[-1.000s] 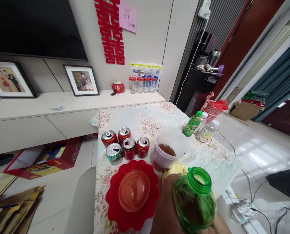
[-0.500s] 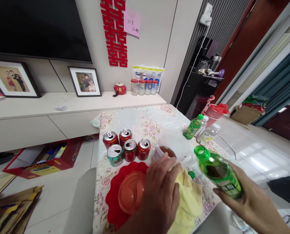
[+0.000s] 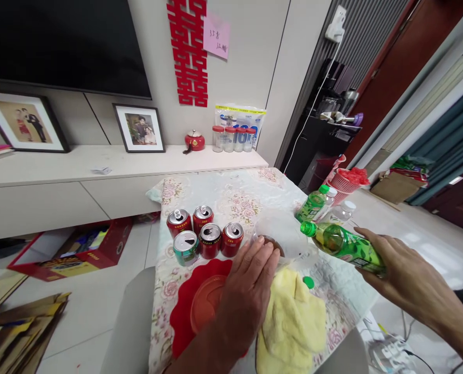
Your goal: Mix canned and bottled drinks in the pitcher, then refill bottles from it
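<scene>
My right hand (image 3: 395,259) is wrapped round the body of a green plastic bottle (image 3: 340,243). The bottle is tipped nearly level, its uncapped mouth pointing left at the rim of a translucent plastic tub (image 3: 263,224). Brown liquid (image 3: 273,246) lies in the tub. My left hand (image 3: 250,283) is stretched flat, fingertips at the tub's near side, partly covering it and a red scalloped tray (image 3: 181,317). Between my hands lie a yellow cloth (image 3: 294,322) and a green bottle cap (image 3: 308,282).
Several opened red cans (image 3: 210,241) and one teal can (image 3: 186,248) stand left of the tub. Behind the held bottle stand a capped green bottle (image 3: 312,205) and a clear bottle (image 3: 342,212). A flowered cloth (image 3: 243,200) covers the table.
My right hand has tipped the bottle further, bringing its mouth left and closer to the tub. My left hand has shifted slightly left, off the yellow cloth.
</scene>
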Demonstrator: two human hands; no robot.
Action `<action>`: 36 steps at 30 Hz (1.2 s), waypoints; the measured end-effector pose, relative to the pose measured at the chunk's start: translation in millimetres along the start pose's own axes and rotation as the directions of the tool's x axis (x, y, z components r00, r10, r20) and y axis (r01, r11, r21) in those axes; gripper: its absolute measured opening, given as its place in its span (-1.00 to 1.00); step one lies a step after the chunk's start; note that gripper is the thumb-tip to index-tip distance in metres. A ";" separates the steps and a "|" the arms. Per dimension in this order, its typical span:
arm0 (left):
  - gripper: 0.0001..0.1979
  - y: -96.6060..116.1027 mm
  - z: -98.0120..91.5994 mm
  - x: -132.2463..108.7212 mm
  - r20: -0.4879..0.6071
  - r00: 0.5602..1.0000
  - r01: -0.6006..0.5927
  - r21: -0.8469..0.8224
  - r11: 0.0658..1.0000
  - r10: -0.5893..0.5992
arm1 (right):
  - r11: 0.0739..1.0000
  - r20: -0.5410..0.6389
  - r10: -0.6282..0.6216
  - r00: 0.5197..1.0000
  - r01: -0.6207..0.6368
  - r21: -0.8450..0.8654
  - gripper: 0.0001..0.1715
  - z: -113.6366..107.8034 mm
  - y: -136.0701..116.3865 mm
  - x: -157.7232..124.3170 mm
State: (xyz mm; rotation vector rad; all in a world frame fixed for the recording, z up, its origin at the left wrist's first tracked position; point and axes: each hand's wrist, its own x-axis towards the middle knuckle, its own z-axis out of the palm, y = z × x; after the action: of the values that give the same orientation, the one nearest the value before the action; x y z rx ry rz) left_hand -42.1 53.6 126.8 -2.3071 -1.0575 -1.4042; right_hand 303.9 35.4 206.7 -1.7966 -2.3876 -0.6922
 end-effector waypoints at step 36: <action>-0.57 1.5 -0.9 -2.7 0.024 1.000 0.007 -0.007 1.000 -0.007 | 0.920 -0.069 -0.248 0.966 0.212 -0.331 -0.44 -34.8 6.3 34.6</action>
State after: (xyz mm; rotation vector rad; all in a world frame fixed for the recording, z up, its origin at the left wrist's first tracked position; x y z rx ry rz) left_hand -42.5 50.8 125.2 -2.3333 -1.0704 -1.3891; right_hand 291.8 54.0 250.9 -1.5334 -2.5553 -1.2381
